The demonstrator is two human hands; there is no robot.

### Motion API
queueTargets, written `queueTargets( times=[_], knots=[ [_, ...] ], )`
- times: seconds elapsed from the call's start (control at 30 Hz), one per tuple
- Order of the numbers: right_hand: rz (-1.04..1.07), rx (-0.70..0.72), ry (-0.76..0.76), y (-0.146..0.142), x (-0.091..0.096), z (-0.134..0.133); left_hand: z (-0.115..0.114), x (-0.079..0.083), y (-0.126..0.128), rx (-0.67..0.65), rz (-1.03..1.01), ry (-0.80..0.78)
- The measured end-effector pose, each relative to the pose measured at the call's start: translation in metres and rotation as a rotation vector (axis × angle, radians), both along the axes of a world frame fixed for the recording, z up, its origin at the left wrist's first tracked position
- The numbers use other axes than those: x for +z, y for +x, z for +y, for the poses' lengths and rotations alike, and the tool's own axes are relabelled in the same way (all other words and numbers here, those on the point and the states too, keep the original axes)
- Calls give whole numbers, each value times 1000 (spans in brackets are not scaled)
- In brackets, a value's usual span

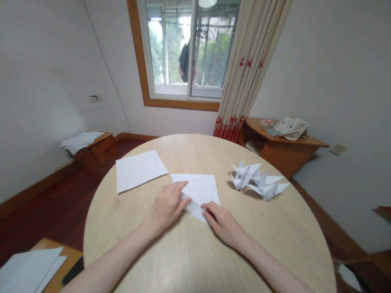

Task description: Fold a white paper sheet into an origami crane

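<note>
A white sheet of paper (201, 185) lies in the middle of the round table, its near edge partly folded over into a narrow flap (193, 209). My left hand (168, 203) rests on the left side of this sheet, fingers stretched out and thumb apart, with the thumb tip on the flap. On the near right side, my right hand (222, 223) has its fingers curled, with index finger and thumb pinching the folded edge. Part of the sheet is hidden beneath both hands.
Another white sheet (140, 171) lies at the table's left. Several folded paper cranes (265, 187) stand at the right on the round table (195, 260). Papers sit on a low cabinet (102, 150) and a seat (51, 246). A cloth bag (291, 127) lies on the corner desk (275, 156).
</note>
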State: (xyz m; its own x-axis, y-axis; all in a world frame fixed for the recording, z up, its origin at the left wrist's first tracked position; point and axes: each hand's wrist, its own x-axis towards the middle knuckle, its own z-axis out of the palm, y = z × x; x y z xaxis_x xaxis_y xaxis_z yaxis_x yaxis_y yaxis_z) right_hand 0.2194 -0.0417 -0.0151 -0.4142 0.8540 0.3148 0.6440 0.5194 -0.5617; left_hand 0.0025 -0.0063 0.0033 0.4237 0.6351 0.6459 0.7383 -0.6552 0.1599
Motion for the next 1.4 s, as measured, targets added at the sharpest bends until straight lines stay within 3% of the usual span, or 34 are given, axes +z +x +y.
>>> queueTargets(
  times=[0.23, 0.5, 0.7, 0.93, 1.13, 1.4],
  knots=[
    [38, 9, -29, -6, -3, -2, -2, -4, 4, 1, -14, 3],
    [73, -23, -32, -7, -4, -1, -2, -22, 14, 15, -130, 87],
    [28, 22, -16, -8, -6, -1, 0, -26, 16, 14, -118, -4],
    [-171, 60, 111, 2, 3, 0, 5, -28, 15, 38, -123, -133],
    [-240, 108, 39, 12, 14, 2, 11, -33, 13, 12, -160, -240],
    [-286, 137, 32, 11, 7, 3, 14, -30, 10, -11, -189, -364]
  ],
)
